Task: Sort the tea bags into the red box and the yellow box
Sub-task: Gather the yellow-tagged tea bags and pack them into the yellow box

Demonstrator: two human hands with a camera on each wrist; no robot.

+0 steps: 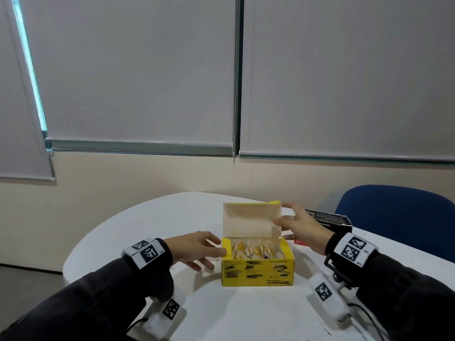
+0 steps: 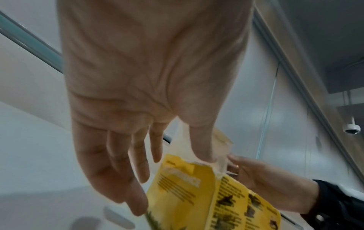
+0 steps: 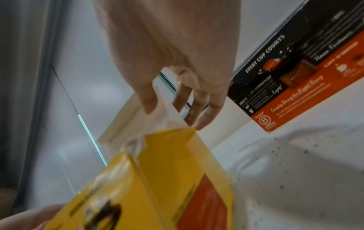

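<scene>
The yellow box (image 1: 257, 269) stands in the middle of the white table, its lid (image 1: 248, 221) tipped up and back. Several yellow-tagged tea bags (image 1: 256, 251) fill it. My left hand (image 1: 209, 251) lies against the box's left side with its fingers straight and the thumb (image 2: 202, 147) touching the top edge. My right hand (image 1: 290, 221) pinches the lid's right edge, thumb (image 3: 148, 102) on the pale inner face and fingers (image 3: 199, 112) behind. The red box (image 3: 295, 80), red-orange and black, lies behind my right hand and is partly hidden in the head view (image 1: 330, 221).
The oval table's far edge (image 1: 152, 207) curves close to the beige wall under drawn roller blinds. A blue chair (image 1: 398, 212) stands at the right behind the table. Bare tabletop (image 1: 246, 313) lies in front of the yellow box.
</scene>
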